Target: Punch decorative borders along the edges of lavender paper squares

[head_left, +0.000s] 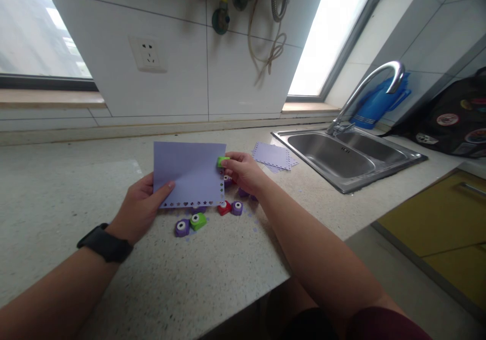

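Note:
My left hand (pixel 146 203) grips a light purple sheet of paper (pixel 188 170) by its left edge, thumb on top, above the counter. Small cut-out shapes, hearts and stars among them, run along the sheet's lower edge and up the lower part of its right edge. Between the fingers of my right hand (pixel 245 173) is a green craft punch (pixel 223 162), set at the sheet's right edge. Below lie a purple punch (pixel 182 227), another green punch (pixel 198 221), a red punch (pixel 224 208) and a small purple punch (pixel 237 208). More punches are partly hidden behind the sheet and my right hand.
A stack of punched purple sheets (pixel 271 155) lies on the speckled counter (pixel 152 289) beyond my right hand. Farther right are a steel sink (pixel 334 155) with a curved faucet (pixel 364 89), a blue jug (pixel 375 104) and a black bag (pixel 448 114). Tiny paper bits lie scattered around the punches.

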A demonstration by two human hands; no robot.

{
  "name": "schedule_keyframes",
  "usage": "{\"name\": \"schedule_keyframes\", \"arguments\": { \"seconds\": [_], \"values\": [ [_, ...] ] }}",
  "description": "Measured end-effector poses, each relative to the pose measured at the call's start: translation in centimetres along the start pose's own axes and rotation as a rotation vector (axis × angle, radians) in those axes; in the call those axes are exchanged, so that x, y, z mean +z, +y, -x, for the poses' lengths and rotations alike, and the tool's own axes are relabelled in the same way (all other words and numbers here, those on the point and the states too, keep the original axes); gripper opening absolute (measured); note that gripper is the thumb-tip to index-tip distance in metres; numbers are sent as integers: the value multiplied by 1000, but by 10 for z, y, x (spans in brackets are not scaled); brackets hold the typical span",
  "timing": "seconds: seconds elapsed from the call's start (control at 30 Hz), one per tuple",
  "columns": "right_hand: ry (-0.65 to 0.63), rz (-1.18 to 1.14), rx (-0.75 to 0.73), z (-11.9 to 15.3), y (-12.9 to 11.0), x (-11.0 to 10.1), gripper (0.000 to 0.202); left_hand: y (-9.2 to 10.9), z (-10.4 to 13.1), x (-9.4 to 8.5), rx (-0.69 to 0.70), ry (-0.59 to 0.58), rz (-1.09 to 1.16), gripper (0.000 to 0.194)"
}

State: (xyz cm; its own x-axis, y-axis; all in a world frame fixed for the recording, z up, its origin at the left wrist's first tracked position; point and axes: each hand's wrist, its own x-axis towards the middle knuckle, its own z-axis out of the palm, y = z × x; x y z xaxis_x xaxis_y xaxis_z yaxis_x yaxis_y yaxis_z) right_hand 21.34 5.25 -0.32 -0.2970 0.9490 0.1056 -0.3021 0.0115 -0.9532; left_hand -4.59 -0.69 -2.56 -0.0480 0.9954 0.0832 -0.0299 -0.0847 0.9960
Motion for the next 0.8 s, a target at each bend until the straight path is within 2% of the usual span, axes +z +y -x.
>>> {"name": "schedule_keyframes", "arguments": {
  "seconds": [0.8],
  "values": [
    [-10, 29, -6, 0, -1, -1, 14, 2, 0, 2, -3, 9, -10, 32]
  ]
}}
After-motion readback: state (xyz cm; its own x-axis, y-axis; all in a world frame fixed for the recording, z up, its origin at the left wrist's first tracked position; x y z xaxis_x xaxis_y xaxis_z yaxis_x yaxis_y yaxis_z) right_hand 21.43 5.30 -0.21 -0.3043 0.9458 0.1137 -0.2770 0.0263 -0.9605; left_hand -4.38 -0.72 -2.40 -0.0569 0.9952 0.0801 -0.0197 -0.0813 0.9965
